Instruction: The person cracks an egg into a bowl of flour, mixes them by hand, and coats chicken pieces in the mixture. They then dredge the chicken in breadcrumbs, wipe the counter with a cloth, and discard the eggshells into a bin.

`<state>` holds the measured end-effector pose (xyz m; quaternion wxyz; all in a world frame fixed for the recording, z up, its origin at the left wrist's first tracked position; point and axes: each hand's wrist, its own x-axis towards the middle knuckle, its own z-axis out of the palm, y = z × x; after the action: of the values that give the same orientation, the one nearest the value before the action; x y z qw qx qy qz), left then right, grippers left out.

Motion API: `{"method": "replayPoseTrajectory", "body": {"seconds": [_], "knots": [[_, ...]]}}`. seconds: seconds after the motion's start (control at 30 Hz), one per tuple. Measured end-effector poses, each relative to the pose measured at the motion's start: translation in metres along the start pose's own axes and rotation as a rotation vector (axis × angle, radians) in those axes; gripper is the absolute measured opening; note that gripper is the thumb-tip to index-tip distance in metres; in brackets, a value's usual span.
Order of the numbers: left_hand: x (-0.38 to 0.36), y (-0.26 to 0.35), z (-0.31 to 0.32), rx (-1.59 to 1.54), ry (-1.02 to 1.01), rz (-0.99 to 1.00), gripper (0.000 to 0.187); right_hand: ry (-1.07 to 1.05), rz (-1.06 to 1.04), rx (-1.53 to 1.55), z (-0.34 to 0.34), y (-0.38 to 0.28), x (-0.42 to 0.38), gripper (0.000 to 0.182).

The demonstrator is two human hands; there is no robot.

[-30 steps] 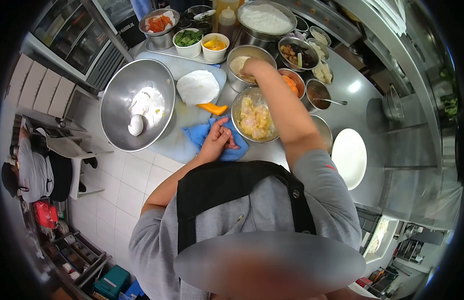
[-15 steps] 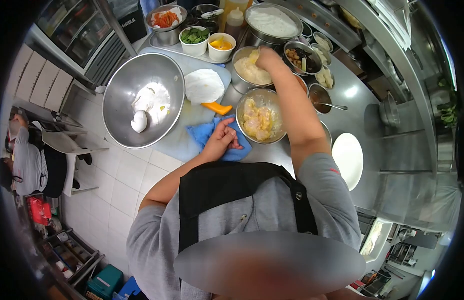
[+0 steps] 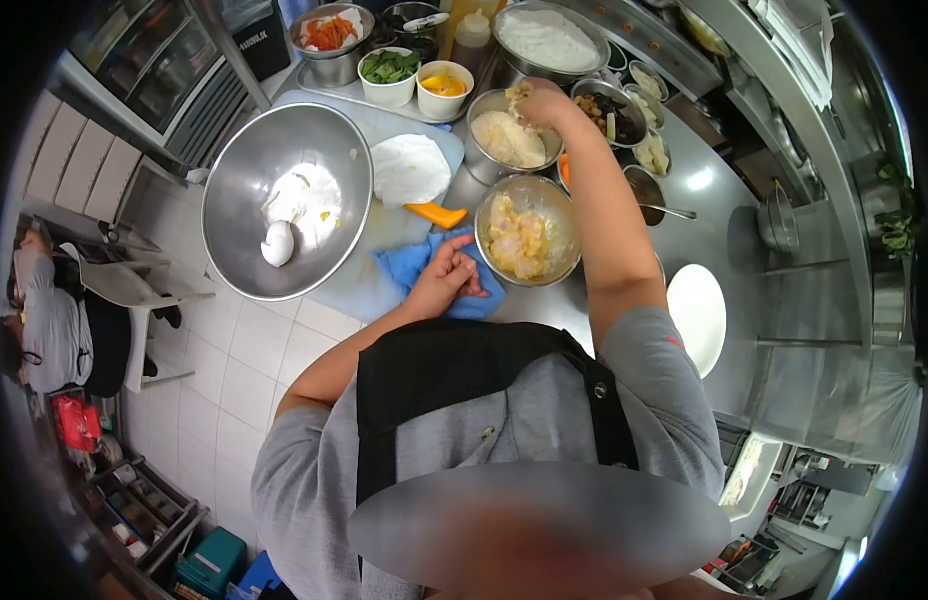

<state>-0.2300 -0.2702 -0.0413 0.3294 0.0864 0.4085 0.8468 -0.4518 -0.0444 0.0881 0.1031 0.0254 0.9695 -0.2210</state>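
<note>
My right hand is over the far rim of a steel pot of pale yellow crumbs. Its fingers are closed on a clump of the same yellow crumbs; whether a piece of food is inside cannot be told. Nearer me stands a bowl holding pale pieces in yellow, egg-like liquid. Left of that bowl, my left hand rests on a folded blue cloth, index finger stretched toward the bowl and the other fingers loosely bent, holding nothing.
At left is a large steel bowl with white powder and an eggshell. An orange handle lies by a white round sheet. Several ingredient containers line the back; a white plate sits right. Another person is far left.
My right hand has lifted and shifted slightly right and away from me, bringing the crumb clump to the pot's far rim. My left index finger has straightened a little.
</note>
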Motion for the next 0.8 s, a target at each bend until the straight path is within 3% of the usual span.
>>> {"method": "replayPoseTrajectory", "body": {"seconds": [0.03,0.13,0.17,0.3,0.4,0.43,0.53,0.67,0.77,0.8], "knots": [[0.001,0.0,0.0,0.003,-0.002,0.0,0.042,-0.102,0.136,0.32,0.003,0.005,0.003,0.034],[0.002,-0.003,-0.002,0.002,-0.01,0.0,0.042,-0.215,0.006,-0.193,0.042,-0.002,-0.013,0.04],[0.001,-0.004,-0.003,-0.001,-0.014,-0.003,0.042,-0.217,0.102,-0.147,0.042,-0.01,-0.018,0.047],[0.001,-0.002,-0.003,-0.004,-0.012,0.004,0.041,-0.239,0.216,0.219,0.019,0.003,-0.005,0.041],[0.002,-0.003,-0.001,-0.01,0.018,-0.024,0.039,-0.225,0.136,0.438,0.029,0.02,0.004,0.037],[0.001,-0.004,-0.001,-0.011,0.009,-0.018,0.038,-0.292,0.076,0.013,0.033,0.004,-0.006,0.039],[0.004,0.0,-0.003,0.003,-0.011,0.006,0.036,-0.272,0.119,0.007,0.044,0.006,0.0,0.039],[0.002,0.0,-0.001,-0.001,-0.001,-0.01,0.035,-0.21,-0.001,-0.068,0.029,0.003,0.005,0.046],[0.001,-0.003,0.0,-0.008,-0.002,-0.005,0.035,-0.443,0.093,-0.269,0.028,-0.027,-0.019,0.052],[0.001,-0.002,-0.001,-0.005,-0.006,0.004,0.035,-0.377,0.107,-0.271,0.031,-0.026,-0.025,0.052]]}}
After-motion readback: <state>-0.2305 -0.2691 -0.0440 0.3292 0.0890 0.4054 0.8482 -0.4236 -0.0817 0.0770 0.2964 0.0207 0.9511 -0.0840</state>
